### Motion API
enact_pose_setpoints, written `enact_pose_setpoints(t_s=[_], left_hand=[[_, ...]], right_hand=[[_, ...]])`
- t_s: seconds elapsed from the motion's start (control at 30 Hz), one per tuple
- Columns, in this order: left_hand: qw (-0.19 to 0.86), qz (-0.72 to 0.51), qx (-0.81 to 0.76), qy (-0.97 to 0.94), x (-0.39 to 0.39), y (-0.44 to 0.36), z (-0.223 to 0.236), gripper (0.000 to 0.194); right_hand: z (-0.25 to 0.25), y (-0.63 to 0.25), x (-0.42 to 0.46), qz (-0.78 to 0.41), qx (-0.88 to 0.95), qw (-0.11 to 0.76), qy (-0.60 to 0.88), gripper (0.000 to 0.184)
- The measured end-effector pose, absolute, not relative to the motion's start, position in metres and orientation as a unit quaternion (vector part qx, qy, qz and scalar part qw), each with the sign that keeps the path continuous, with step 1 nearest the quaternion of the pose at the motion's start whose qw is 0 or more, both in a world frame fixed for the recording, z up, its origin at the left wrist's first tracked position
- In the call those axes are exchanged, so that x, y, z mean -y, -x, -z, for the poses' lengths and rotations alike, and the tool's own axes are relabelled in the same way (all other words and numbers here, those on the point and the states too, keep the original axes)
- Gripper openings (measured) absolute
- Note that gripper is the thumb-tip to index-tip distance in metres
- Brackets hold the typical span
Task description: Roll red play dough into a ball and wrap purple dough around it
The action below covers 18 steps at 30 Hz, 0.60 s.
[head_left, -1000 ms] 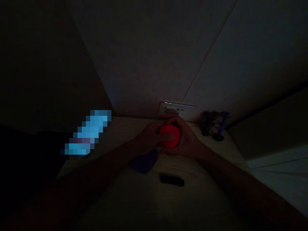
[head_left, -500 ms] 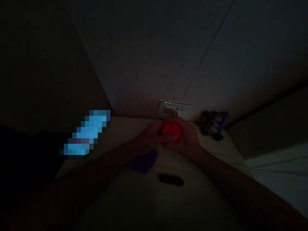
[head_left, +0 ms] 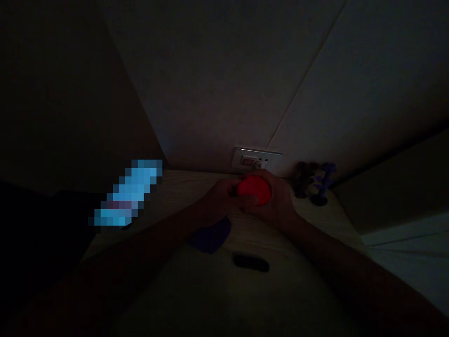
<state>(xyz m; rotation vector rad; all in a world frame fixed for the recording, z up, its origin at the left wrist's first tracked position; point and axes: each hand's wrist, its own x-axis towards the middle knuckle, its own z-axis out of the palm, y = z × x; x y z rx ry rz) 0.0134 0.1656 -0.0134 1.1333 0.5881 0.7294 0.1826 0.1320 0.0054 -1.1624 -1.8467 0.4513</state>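
A round object (head_left: 258, 188) glowing bright red is held between my two hands, above the wooden tabletop and close to the wall. My left hand (head_left: 221, 199) grips its left side, with a finger or thumb across its lower front. Around the right side and back curl the fingers of my right hand (head_left: 282, 202). In this dim light I cannot make out what exact kind of thing it is. Just behind it, a wall socket plate (head_left: 242, 160) holds a white plug (head_left: 260, 165).
A bright blue pixelated screen (head_left: 131, 196) is at the left. On the wooden tabletop (head_left: 175, 187) lie a purple-blue flat piece (head_left: 212, 236) and a dark oblong thing (head_left: 251, 263). Two small stands, one dark (head_left: 302, 182) and one purple (head_left: 326, 180), are by the wall at right.
The red object shows a little more of its face, and my left hand has shifted slightly off its front. Both hands still hold it. The whole view has moved only slightly.
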Motion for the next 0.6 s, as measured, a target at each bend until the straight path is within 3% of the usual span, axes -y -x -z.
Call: enact_pose_setpoints(t_s=[0.17, 0.6], left_hand=[[0.750, -0.377, -0.236, -0.490, -0.1655, -0.0160, 0.0201, 0.034], [0.772, -0.369, -0.241, -0.459, -0.1639, -0.0169, 0.0157, 0.034]], right_hand=[[0.0025, -0.1811, -0.1336, -0.133, 0.743, 0.464, 0.463, 0.049], [-0.0005, -0.1810, -0.1318, -0.164, 0.768, 0.461, 0.412, 0.044]])
